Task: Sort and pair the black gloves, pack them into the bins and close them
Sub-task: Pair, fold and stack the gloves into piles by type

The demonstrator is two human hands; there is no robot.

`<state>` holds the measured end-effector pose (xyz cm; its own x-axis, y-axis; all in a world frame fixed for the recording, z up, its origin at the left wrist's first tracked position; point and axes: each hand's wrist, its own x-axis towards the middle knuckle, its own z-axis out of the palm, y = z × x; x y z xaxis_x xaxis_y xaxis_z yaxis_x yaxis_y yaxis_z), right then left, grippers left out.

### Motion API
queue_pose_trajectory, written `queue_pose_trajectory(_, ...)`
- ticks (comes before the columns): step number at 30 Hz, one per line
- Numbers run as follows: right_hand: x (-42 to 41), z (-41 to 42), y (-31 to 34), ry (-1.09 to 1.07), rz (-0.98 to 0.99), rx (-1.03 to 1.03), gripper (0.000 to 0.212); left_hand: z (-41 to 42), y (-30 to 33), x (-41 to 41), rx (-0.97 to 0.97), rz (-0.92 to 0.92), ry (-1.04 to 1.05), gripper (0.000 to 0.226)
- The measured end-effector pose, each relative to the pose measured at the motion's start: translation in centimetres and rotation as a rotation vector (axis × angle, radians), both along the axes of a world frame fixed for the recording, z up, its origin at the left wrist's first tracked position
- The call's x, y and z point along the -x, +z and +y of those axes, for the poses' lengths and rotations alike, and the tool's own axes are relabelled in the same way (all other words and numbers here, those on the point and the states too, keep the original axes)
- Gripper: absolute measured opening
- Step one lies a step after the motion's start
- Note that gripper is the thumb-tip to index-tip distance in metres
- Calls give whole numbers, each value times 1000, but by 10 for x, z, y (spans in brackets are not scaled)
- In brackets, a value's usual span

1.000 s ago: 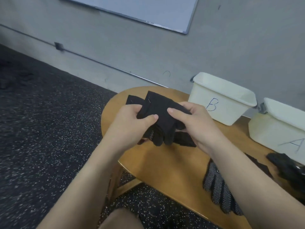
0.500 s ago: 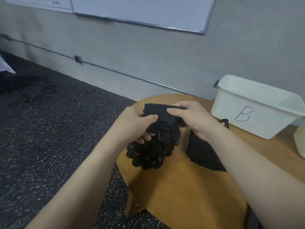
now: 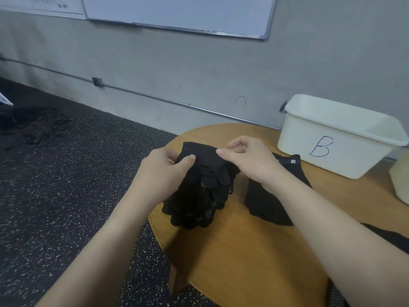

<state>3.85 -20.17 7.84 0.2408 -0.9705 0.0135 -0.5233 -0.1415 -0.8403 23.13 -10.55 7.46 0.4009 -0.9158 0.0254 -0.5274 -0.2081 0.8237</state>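
Two bare forearms reach in from the bottom edge over the round wooden surface (image 3: 243, 251). At the lower right corner, under the right forearm, a strip of dotted dark fabric (image 3: 336, 295) peeks out, and another black piece (image 3: 389, 237) lies along the right edge beyond that arm.

Further in, the left hand (image 3: 163, 171) and the right hand (image 3: 250, 160) meet over a bunched stack of black gloves (image 3: 203, 185), held up above the left part of the surface. The left grip is clamped on the bundle's upper left side, thumb pressed on top of the fabric and the other fingers curled beneath. The right grip pinches the cuff end at the top, thumb against the cloth and the fingers bent behind it. The glove fingers hang down toward the viewer, small pale dots showing on the lower layers.

Just right of the bundle, partly under the right wrist, a flat black glove (image 3: 272, 202) lies on the surface, a small tag at its far end.

Beyond it stands an open white bin (image 3: 332, 138) marked with a blue letter B. A sliver of a second pale bin (image 3: 401, 182) shows at the right edge. Behind is a grey wall with a whiteboard (image 3: 177, 12), and dark speckled floor (image 3: 66, 173) to the left.
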Motion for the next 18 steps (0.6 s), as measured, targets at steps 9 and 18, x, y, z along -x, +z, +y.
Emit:
queue_pose_trajectory(9,5,9,-2,-62,5,-205,26,-1,0,15,295,-501,-223,38)
queue_pose_trajectory(18,4,43,-21,253,434,318,49,-4,-24,16,112,-459,-330,53)
